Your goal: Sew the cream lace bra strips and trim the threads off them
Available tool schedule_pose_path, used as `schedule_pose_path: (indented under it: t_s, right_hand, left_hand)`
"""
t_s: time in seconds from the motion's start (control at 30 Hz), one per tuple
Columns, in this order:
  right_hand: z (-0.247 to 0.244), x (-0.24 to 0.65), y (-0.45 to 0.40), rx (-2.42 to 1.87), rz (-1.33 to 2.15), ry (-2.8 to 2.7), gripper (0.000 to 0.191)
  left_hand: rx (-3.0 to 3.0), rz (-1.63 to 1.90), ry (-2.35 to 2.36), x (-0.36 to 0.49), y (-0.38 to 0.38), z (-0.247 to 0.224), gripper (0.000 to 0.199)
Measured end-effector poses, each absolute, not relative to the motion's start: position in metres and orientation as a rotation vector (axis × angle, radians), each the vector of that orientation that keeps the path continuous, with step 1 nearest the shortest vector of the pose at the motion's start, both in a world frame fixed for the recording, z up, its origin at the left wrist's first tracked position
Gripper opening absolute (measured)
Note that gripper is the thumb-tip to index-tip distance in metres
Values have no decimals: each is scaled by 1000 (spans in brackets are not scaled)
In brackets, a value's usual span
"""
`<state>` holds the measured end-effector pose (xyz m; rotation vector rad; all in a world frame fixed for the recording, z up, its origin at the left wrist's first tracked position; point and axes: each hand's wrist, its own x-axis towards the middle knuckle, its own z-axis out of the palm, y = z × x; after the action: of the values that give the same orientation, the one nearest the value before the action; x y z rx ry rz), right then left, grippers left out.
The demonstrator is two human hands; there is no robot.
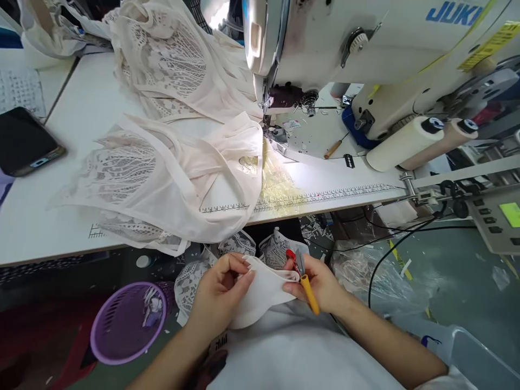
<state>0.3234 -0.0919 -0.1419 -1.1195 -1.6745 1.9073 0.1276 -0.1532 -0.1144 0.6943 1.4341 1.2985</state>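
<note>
The person's left hand (219,295) pinches the upper edge of a white fabric piece (258,298) between thumb and fingers. The right hand (323,284) grips the right end of the same piece, where the cloth folds into a narrow loop, and also holds a cutting tool (310,296) with a yellow handle, a red part and a grey blade. The blade points up and away from the body, and the yellow handle slants down below the fingers. The fabric piece is stretched between the hands, above the person's lap and in front of the tabletop (81,227). Lace cups (190,281) lie just beyond it, below the tabletop's edge.

On the tabletop, a pale bra (179,189) with lace panels spreads to the left of the sewing machine (317,49), one side reaching the needle area. A heap of similar lace garments (170,65) lies behind it. A ruler scale (325,196) runs along the front edge, partly under yellowish film (278,176). A phone (26,143) rests at the far left. To the right of the needle are a wooden-handled tool (333,149), a black blade (349,161) and two thread cones (402,145). A purple basket (97,325) stands at the lower left, with scraps inside.
</note>
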Motion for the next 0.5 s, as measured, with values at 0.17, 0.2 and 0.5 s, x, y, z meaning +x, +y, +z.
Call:
schedule_pose_path:
  t_s: [0.17, 0.2, 0.5]
  right_hand:
    - [-141, 322, -95, -1146, 1743, -1689, 36]
    - [-141, 322, -95, -1136, 1713, -1699, 33]
    - [-142, 325, -100, -1066, 1576, -1791, 21]
  left_hand:
    - [638, 1303, 1459, 129, -153, -116, 24]
    - [617, 1288, 1450, 130, -153, -117, 24]
    - [489, 1101, 1346, 131, -153, -124, 30]
